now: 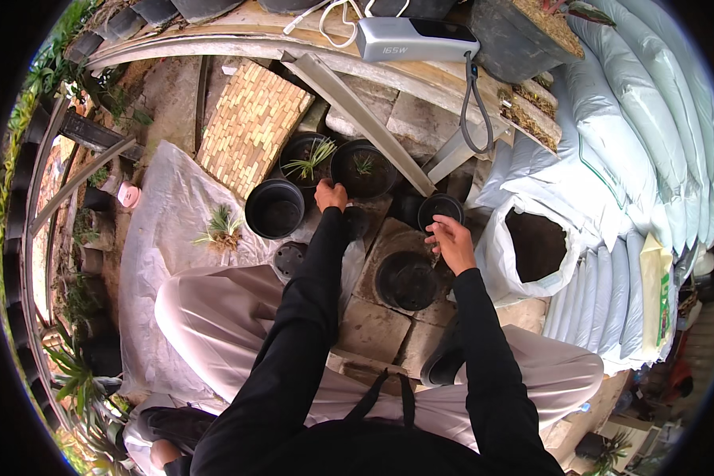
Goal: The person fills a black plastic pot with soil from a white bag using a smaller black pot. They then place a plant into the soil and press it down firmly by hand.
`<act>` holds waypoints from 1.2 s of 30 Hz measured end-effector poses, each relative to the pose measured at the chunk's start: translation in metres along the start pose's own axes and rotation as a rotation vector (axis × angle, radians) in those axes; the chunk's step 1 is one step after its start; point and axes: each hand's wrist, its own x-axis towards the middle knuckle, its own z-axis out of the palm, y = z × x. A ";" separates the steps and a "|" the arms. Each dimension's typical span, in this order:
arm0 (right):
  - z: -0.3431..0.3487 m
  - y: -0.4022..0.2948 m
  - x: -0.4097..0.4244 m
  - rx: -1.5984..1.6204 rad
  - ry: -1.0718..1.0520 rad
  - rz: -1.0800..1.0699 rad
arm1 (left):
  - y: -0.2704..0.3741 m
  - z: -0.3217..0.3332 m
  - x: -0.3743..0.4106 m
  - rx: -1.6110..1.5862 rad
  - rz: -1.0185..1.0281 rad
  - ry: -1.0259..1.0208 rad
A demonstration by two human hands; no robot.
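My left hand is at the near rims of two black plastic pots, its fingers curled. Whether it grips a rim is hidden. One pot has a variegated spiky plant in soil; the other pot holds a smaller green plant. My right hand has its fingers loosely apart with nothing seen in them, over the near edge of a small black pot. Below it stands a wider black pot. An unplanted black pot sits left of my left hand.
A bare-rooted plant lies on plastic sheeting. At right stands an open white sack of dark soil, beside stacked filled bags. Metal angle bars slant below a wooden shelf carrying a power bank. Another person's hand shows lower left.
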 end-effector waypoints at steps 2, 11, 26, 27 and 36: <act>-0.006 0.006 -0.001 -0.006 0.015 -0.007 | 0.001 0.000 0.000 -0.003 -0.006 -0.022; 0.011 -0.004 -0.002 -0.032 -0.028 -0.035 | -0.014 -0.010 0.016 -0.191 -0.136 -0.085; 0.106 -0.024 -0.004 0.027 -0.228 -0.064 | -0.099 -0.137 -0.001 0.258 0.134 0.187; 0.106 -0.022 -0.004 0.015 -0.224 -0.064 | -0.103 -0.142 -0.003 0.261 0.140 0.196; 0.111 -0.016 -0.011 -0.036 -0.210 -0.038 | -0.143 -0.170 0.012 0.253 -0.037 0.314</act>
